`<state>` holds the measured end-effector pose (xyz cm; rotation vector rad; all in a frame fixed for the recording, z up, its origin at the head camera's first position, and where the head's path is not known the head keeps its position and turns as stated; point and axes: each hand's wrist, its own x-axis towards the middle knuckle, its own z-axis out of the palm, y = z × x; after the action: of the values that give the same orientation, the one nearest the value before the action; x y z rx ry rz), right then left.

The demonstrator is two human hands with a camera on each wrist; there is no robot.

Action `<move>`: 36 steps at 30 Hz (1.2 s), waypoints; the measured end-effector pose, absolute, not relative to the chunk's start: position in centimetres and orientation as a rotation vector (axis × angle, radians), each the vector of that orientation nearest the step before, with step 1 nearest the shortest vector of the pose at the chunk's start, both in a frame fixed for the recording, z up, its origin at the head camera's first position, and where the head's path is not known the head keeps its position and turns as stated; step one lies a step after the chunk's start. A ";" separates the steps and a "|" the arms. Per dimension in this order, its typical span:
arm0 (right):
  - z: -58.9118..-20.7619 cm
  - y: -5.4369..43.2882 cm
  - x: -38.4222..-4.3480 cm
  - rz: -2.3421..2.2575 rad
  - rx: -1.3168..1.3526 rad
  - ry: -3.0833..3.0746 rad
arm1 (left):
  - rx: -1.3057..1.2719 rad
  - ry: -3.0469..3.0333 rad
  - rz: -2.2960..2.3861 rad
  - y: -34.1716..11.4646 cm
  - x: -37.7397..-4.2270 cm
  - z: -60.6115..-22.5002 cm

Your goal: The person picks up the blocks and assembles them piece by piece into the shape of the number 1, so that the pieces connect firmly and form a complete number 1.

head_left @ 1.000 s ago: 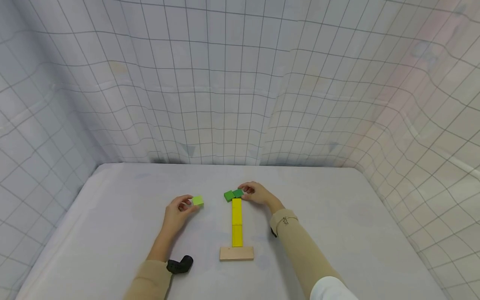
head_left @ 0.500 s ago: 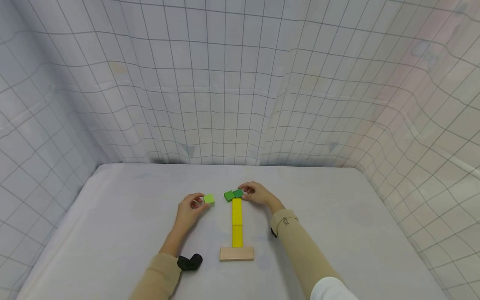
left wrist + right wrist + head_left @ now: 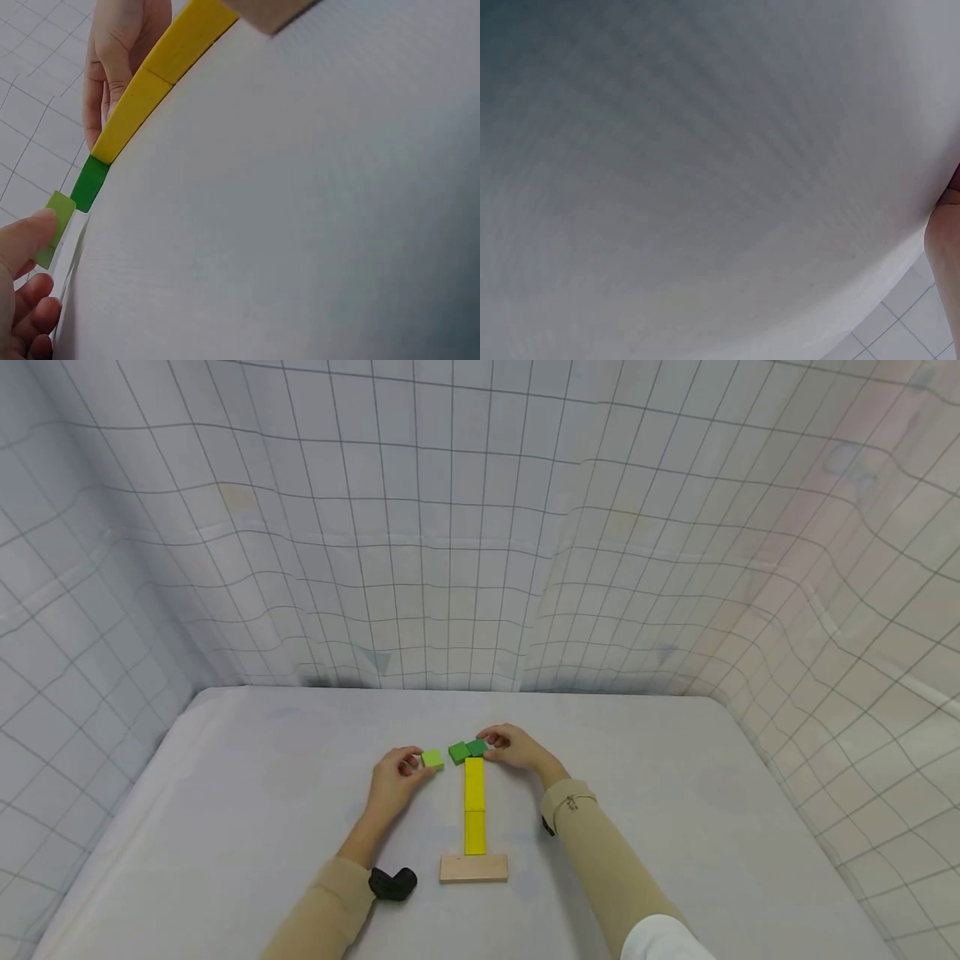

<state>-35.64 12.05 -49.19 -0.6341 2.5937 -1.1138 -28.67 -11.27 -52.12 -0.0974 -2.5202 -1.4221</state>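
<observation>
My left hand [image 3: 393, 781] pinches a light green block [image 3: 432, 760] between thumb and fingers, a short way left of two darker green blocks. Of these, the mid-green block [image 3: 458, 752] touches the dark green block [image 3: 477, 747] at its left. Thumb and fingers of my right hand [image 3: 513, 749] hold the dark green block at its right side. Below the pair, two yellow blocks [image 3: 474, 785] lie end to end in a column. In the left wrist view the light green block [image 3: 56, 229] appears close to a green block [image 3: 91, 184].
A plain wooden block [image 3: 473, 868] lies crosswise at the near end of the yellow column. White cloth covers the table [image 3: 645, 827], and a gridded white curtain [image 3: 465, 568] hangs behind it. Only the edge of a hand [image 3: 945, 247] shows in the right wrist view.
My left hand has moved rightward with the light green block, closing much of the distance to the darker green blocks. The right hand and the other blocks have stayed in place.
</observation>
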 end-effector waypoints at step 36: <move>-49.4 12.0 -35.7 -1.104 -0.624 2.597 | -0.090 -2.609 -1.244 -9.6 -28.7 -52.1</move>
<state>-35.68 12.03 -49.38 -0.6239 2.5972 -1.1037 -28.72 -9.62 -52.14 -0.0902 -2.6093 -1.2439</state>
